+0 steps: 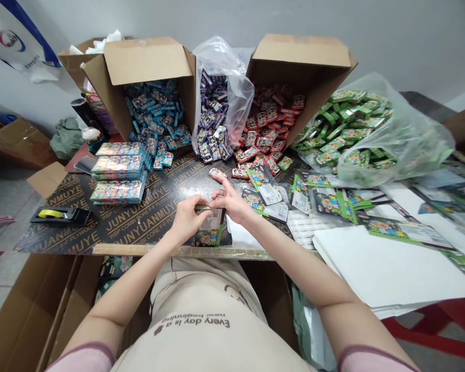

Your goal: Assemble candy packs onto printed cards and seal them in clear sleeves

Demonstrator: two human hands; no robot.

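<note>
Near the table's front edge, my left hand point(190, 217) pinches a small green packet point(202, 207). My right hand point(230, 200) is beside it, its thumb close to the packet and its fingers curled, the index finger reaching forward toward a red packet point(217, 173). Beneath both hands lies a printed sleeve point(210, 233) with a green edge. Further back are loose red packets point(265, 124), purple packets point(214, 147) in a clear bag, blue packets point(157, 119) in a carton, and green packets point(344, 124) in another bag.
Stacked blue packs point(118, 191) stand at the left, with a black tape dispenser point(62, 216) nearer the corner. Two open cartons point(147, 62) line the back. Printed sleeves point(329, 204) are scattered at the right, beside white boards point(387, 258).
</note>
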